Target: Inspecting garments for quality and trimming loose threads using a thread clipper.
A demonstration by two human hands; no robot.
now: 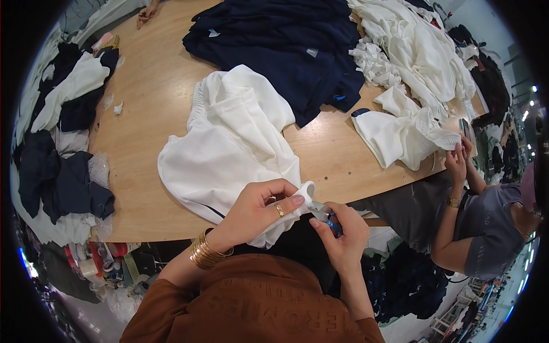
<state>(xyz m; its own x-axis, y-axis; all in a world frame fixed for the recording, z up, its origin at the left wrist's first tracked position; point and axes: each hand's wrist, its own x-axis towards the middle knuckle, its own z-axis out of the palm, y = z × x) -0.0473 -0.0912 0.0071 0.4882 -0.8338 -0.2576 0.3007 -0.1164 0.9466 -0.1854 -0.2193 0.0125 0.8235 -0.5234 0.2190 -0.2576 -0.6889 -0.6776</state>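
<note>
Left hand (260,208) pinches the white garment (229,148) edge while right hand (342,231) grips blue snips (326,216) at it, on the wooden table (148,97).

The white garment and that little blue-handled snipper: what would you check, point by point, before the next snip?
1. Left hand has a firm pinch on the white garment edge: ok, fingers fold the cloth tight near the blades.
2. Right hand holds the blue-handled snipper securely: ok, fingers wrap the handle.
3. Left fingertips clear of the blades: cannot tell, the thumb sits very close to the tip.
4. Blades on a loose thread, not the cloth: cannot tell, too small to see.
5. Rest of the garment supported: ok, it lies on the wooden table.
6. Neighbouring person's hands out of the way: ok, well to the right.
</note>
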